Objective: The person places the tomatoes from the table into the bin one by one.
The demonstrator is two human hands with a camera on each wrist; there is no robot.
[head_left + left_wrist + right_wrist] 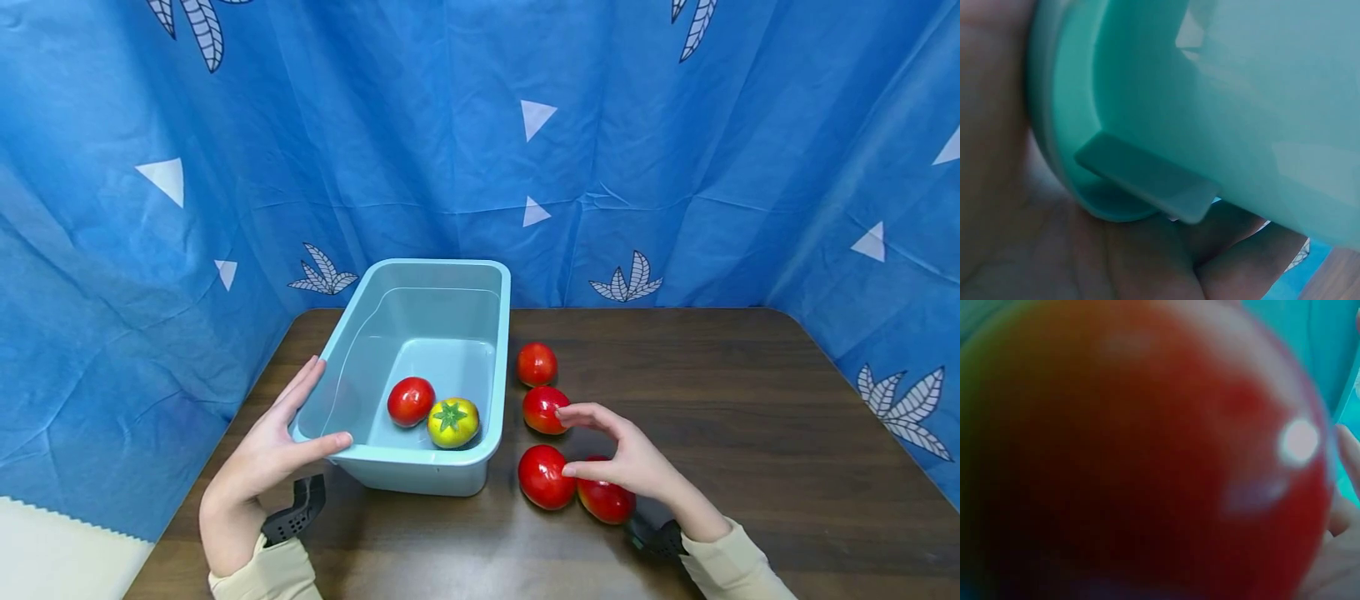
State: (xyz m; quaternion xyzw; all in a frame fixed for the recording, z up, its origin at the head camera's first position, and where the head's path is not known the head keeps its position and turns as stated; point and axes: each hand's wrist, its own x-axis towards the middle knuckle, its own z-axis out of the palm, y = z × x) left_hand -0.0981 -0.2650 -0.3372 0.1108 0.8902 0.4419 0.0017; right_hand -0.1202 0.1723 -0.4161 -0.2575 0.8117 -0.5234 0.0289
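Note:
A light blue plastic bin (442,479) stands left of centre, holding two tomatoes: a glossy red one (411,402) and a yellow one (453,422) with a green star-shaped top. My left hand (266,450) rests at its near left corner, thumb over the front rim, straight fingers along the left side. My right hand (626,454) hovers over red tomatoes, thumb and fingers spread apart. Its thumb tip overlaps one tomato (545,477) and its fingertips another (543,410); contact is unclear. Beneath the hand is a third tomato (606,502), partly covered. A large, blurred tomato (1166,456) fills the right wrist view.
One more red tomato (537,364) sits farther back, right of the bin. The dark wooden table (735,400) extends to the right. A blue patterned curtain (465,150) hangs behind the table and along its sides. White cloth (52,554) shows at the lower left.

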